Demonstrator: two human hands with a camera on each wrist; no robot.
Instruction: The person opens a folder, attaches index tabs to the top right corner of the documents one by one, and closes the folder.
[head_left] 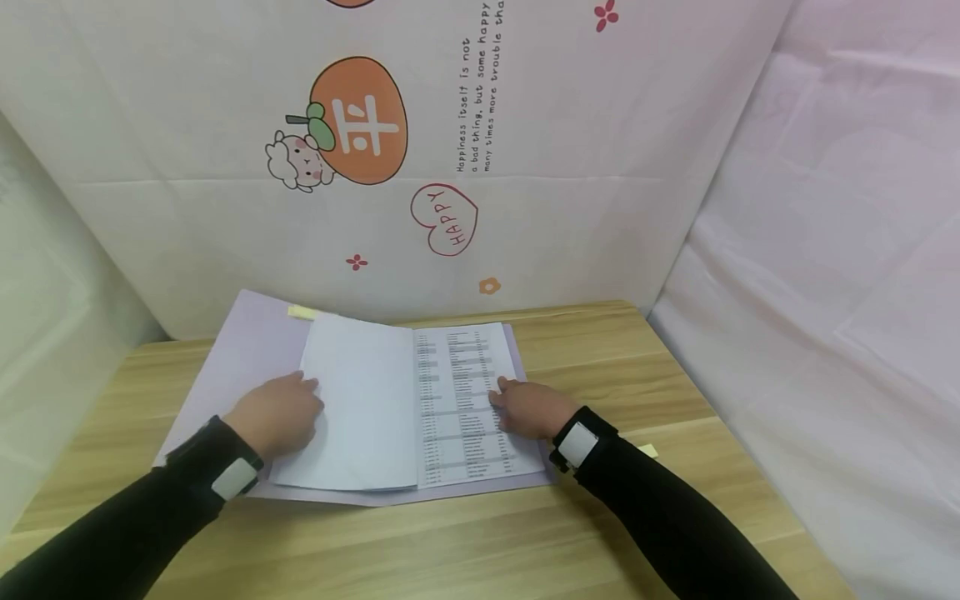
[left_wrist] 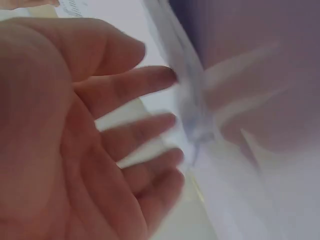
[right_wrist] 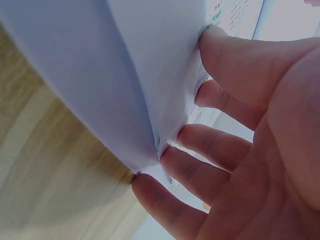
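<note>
An open booklet with a pale purple cover [head_left: 247, 354] lies on the table. Its left side shows a blank white page [head_left: 363, 400], its right side a page of printed rows [head_left: 457, 400]. My left hand [head_left: 279, 414] is over the left edge of the blank page, and the left wrist view shows its fingers [left_wrist: 142, 130] spread loosely, tips close against the paper edges. At the right margin of the printed page, my right hand [head_left: 536, 408] touches the sheets; its thumb [right_wrist: 217, 50] and fingertips line up along their edge, the little finger at the cover's corner.
The wooden table [head_left: 480, 550] extends around the booklet. A pale yellow tab [head_left: 302, 312] sticks out at the blank page's top, and a small yellowish piece [head_left: 648, 451] shows beside the right sleeve. A printed cloth [head_left: 547, 233] hangs behind, with white fabric on both sides.
</note>
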